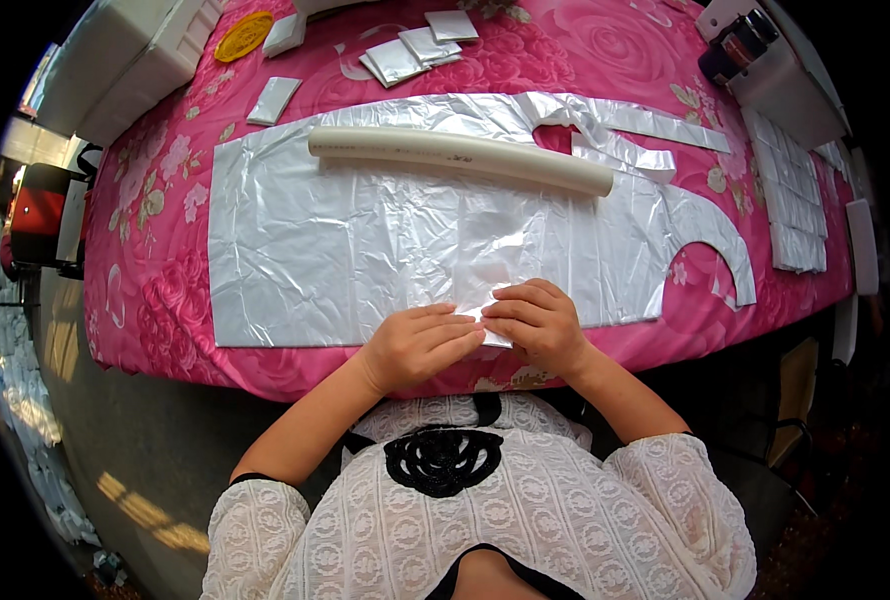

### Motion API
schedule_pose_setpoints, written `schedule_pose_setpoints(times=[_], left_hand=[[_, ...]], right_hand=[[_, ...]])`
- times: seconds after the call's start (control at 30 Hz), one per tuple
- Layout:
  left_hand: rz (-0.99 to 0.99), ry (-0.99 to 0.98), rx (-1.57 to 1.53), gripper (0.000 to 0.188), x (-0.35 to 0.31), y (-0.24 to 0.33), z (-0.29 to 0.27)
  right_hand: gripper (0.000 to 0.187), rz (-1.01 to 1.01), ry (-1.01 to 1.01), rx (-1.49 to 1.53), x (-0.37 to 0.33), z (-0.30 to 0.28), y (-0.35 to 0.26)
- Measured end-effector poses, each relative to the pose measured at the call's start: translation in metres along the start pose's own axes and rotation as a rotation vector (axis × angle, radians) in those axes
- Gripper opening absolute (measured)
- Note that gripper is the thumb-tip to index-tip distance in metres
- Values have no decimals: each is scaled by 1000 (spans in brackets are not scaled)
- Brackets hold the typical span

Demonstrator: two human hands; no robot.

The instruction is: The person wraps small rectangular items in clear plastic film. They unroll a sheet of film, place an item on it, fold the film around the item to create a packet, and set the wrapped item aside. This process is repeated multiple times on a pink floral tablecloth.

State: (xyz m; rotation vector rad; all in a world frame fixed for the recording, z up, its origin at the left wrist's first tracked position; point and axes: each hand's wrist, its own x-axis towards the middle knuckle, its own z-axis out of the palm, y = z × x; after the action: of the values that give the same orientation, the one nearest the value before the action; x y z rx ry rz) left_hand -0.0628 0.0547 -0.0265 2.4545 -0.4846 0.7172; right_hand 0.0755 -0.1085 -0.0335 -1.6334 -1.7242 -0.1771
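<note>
Near the front edge of the table, my left hand [423,346] and my right hand [537,325] meet, fingertips almost touching. Between and under their fingers is a small folded piece of silvery-white plastic film [498,341], partly hidden by the fingers. Both hands have their fingers close together, pinching and pressing it. Beneath lies a wide, flat plastic apron [295,235], creased and shiny, with a curved neck cutout and straps toward the right. Across its far part rests a long off-white plastic pipe [460,160], slightly slanted.
Several folded plastic packets [420,54] lie at the back, with another packet [273,101] further left. A yellow dish [244,36] and white box [130,65] are at back left. Stacked folded film [791,205] and a dark jar [738,47] stand right on the pink floral tablecloth [170,325].
</note>
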Motion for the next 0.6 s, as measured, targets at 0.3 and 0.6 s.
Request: schedule_pose_setpoints(times=[0.3,0.6], left_hand=[[-96,-65,6,19,-9,-10,8],[-148,-88,8,28,-3,-4,9]], right_hand=[[18,101,-40,1,-1,2,0],[20,194,-42,83,-1,2,6]])
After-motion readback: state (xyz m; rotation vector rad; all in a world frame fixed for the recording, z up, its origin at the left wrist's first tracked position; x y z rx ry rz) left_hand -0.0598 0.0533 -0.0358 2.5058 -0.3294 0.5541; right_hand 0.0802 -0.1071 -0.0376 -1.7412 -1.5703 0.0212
